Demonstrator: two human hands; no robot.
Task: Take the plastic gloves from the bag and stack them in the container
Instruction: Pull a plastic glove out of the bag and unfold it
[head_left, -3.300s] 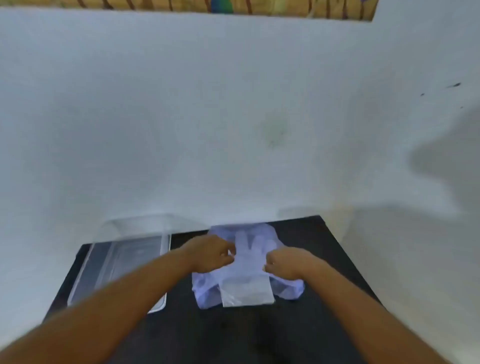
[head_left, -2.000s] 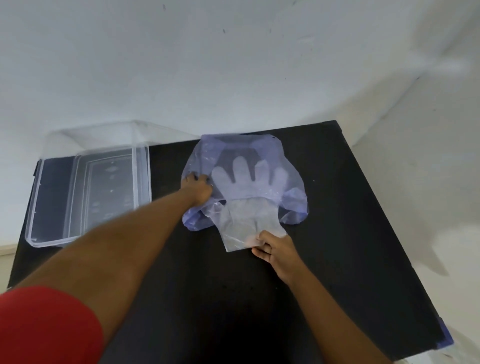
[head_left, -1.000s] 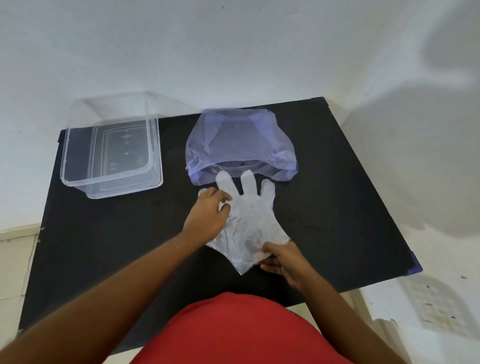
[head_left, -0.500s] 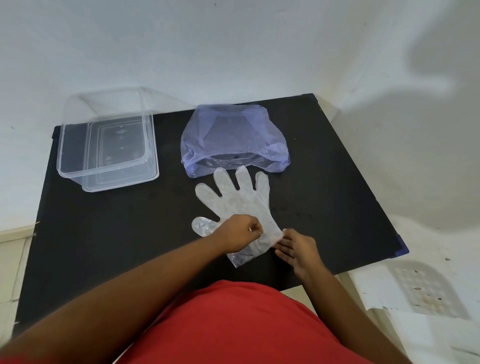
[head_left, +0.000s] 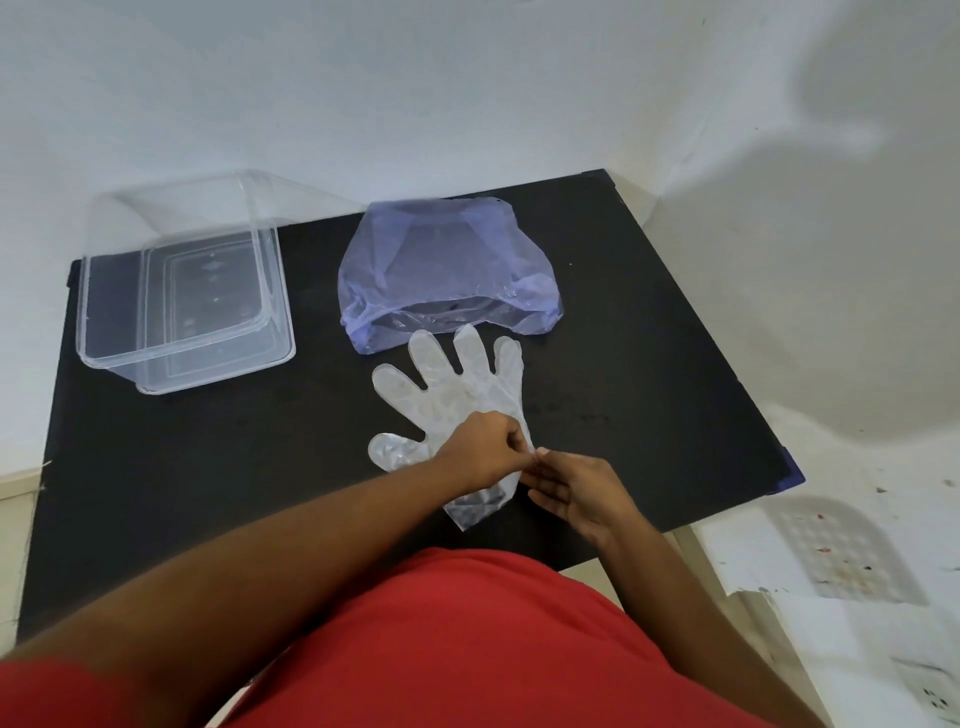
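1. Far up-left of left hand (head_left: 480, 453): clear container (head_left: 208, 366) on black table (head_left: 649, 374).
2. Curled, pinching plastic glove (head_left: 452, 387) at cuff.
3. Ahead of knuckles: purple bag (head_left: 447, 270), mouth touching glove's fingertips.
4. Right hand (head_left: 579, 493): fingertips at same cuff; grip unclear.

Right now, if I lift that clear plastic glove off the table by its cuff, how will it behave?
Probably floppy: the clear plastic glove is thin, see-through film, crinkled where the left hand pinches it. Likely very light, so it may flutter or drift. Lying flat on the black table, it might cling slightly.
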